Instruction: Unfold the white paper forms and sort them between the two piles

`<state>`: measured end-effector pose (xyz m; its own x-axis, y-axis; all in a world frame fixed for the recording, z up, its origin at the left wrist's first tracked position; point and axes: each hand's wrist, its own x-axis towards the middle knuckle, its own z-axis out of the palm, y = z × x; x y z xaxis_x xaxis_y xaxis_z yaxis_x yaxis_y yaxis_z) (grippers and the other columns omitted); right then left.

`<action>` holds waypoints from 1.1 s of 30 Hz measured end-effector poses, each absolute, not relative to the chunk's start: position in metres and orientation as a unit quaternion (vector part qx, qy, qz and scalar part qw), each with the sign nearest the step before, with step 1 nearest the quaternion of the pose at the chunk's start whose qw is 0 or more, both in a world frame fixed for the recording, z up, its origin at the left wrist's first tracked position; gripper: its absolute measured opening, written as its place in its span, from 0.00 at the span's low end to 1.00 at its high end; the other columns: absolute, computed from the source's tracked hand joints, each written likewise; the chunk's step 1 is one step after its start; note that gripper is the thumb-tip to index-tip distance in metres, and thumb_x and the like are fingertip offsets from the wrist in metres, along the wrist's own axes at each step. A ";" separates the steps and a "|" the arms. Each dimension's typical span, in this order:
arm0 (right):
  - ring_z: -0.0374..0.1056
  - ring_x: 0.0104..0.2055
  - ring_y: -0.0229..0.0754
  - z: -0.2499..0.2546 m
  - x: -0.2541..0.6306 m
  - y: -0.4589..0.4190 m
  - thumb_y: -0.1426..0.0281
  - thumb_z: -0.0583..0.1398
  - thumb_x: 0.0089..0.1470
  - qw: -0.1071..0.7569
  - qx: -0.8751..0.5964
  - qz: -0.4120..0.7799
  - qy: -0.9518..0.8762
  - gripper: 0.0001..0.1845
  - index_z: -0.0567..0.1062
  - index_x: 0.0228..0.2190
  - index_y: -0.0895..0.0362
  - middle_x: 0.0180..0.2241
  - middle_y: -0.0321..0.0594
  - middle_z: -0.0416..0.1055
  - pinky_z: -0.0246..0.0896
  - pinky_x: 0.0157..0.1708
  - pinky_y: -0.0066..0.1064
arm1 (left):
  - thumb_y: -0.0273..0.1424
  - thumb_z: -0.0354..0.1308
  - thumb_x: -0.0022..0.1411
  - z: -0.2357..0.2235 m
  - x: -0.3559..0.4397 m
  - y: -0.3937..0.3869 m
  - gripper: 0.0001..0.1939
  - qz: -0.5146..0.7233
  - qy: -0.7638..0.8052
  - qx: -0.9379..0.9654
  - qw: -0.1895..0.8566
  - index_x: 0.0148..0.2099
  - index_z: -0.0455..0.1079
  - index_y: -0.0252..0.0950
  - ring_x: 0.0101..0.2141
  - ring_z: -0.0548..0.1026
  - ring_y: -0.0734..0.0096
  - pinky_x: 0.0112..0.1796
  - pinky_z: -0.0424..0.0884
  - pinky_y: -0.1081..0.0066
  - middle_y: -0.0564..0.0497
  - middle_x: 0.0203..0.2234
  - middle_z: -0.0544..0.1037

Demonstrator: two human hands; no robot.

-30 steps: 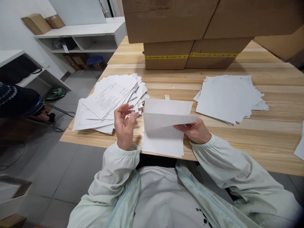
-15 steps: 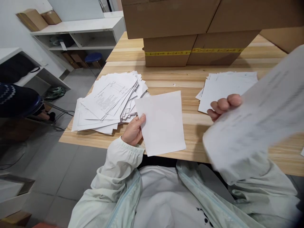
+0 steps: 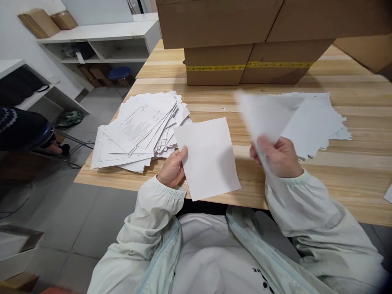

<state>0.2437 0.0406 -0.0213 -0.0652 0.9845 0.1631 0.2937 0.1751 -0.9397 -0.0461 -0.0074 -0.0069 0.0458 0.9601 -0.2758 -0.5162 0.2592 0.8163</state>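
Note:
My left hand [image 3: 172, 168] grips the left edge of a blank white sheet [image 3: 210, 157] lying on the wooden table [image 3: 352, 175] in front of me. My right hand [image 3: 280, 157] is closed on another white sheet [image 3: 265, 116], blurred by motion, held above the table next to the right-hand pile. A fanned pile of printed sheets [image 3: 139, 130] lies at the left, just beyond my left hand. A pile of blank-side-up sheets [image 3: 315, 120] lies at the right.
Large cardboard boxes [image 3: 245, 41] with yellow tape stand at the back of the table. A paper corner [image 3: 388, 192] shows at the right edge. White shelving [image 3: 101, 45] and a blue stool [image 3: 119, 74] stand at the left, with a dark-sleeved person [image 3: 18, 128] nearby.
My right hand lifted the top sheet, swung it wide to the right, and now carries it back over the right pile. My left hand came down and took hold of the remaining sheet's edge.

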 end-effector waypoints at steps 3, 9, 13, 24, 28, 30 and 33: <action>0.56 0.21 0.35 -0.012 0.213 0.021 0.45 0.64 0.53 0.451 -0.520 0.363 -0.628 0.27 0.69 0.21 0.55 0.19 0.36 0.65 0.52 0.20 0.29 | 0.37 0.66 0.63 -0.004 -0.044 -0.008 0.14 0.555 0.420 0.241 0.676 0.44 0.78 0.31 0.54 0.79 0.54 0.61 0.71 0.57 0.43 0.43 0.85; 0.52 0.20 0.32 -0.013 0.191 0.011 0.51 0.61 0.57 0.438 -0.514 0.316 -0.667 0.28 0.62 0.17 0.56 0.17 0.33 0.59 0.49 0.19 0.28 | 0.43 0.66 0.63 -0.004 -0.034 -0.012 0.19 0.573 0.394 0.248 0.674 0.45 0.79 0.31 0.55 0.78 0.55 0.60 0.71 0.60 0.41 0.43 0.85; 0.58 0.22 0.35 -0.019 0.190 0.008 0.52 0.62 0.58 0.458 -0.502 0.321 -0.660 0.23 0.68 0.21 0.56 0.20 0.34 0.65 0.55 0.21 0.29 | 0.51 0.69 0.55 -0.005 -0.029 -0.015 0.26 0.533 0.393 0.318 0.679 0.44 0.80 0.33 0.45 0.82 0.54 0.48 0.78 0.60 0.44 0.36 0.85; 0.74 0.36 0.44 -0.004 0.207 0.016 0.66 0.69 0.53 0.583 -0.289 0.351 -0.674 0.06 0.79 0.35 0.48 0.34 0.36 0.79 0.71 0.36 0.38 | 0.49 0.54 0.69 0.048 -0.028 -0.021 0.23 0.472 0.331 0.667 0.471 0.47 0.82 0.38 0.43 0.80 0.60 0.46 0.75 0.64 0.46 0.40 0.84; 0.76 0.35 0.44 -0.005 0.204 0.014 0.72 0.67 0.55 0.592 -0.276 0.312 -0.690 0.06 0.79 0.33 0.47 0.32 0.34 0.79 0.72 0.35 0.38 | 0.47 0.55 0.69 0.036 -0.025 -0.017 0.21 0.475 0.354 0.675 0.440 0.47 0.81 0.38 0.45 0.79 0.60 0.47 0.73 0.65 0.44 0.43 0.83; 0.76 0.36 0.44 -0.006 0.203 0.014 0.71 0.67 0.55 0.587 -0.279 0.318 -0.690 0.04 0.79 0.33 0.48 0.33 0.34 0.80 0.73 0.36 0.39 | 0.46 0.56 0.69 0.031 -0.024 -0.016 0.20 0.486 0.365 0.668 0.430 0.46 0.81 0.38 0.44 0.79 0.62 0.46 0.73 0.67 0.44 0.43 0.83; 0.77 0.38 0.44 -0.008 0.205 0.016 0.71 0.67 0.56 0.588 -0.267 0.321 -0.693 0.06 0.79 0.36 0.48 0.35 0.35 0.80 0.74 0.39 0.39 | 0.47 0.57 0.69 0.026 -0.023 -0.016 0.19 0.509 0.369 0.653 0.422 0.44 0.81 0.37 0.41 0.79 0.64 0.43 0.73 0.67 0.45 0.40 0.83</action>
<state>0.2049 0.0159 -0.0085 -0.1658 0.7479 0.6428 -0.0080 0.6508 -0.7592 -0.0235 -0.0163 0.0257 0.2088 0.9120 0.3531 0.0514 -0.3708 0.9273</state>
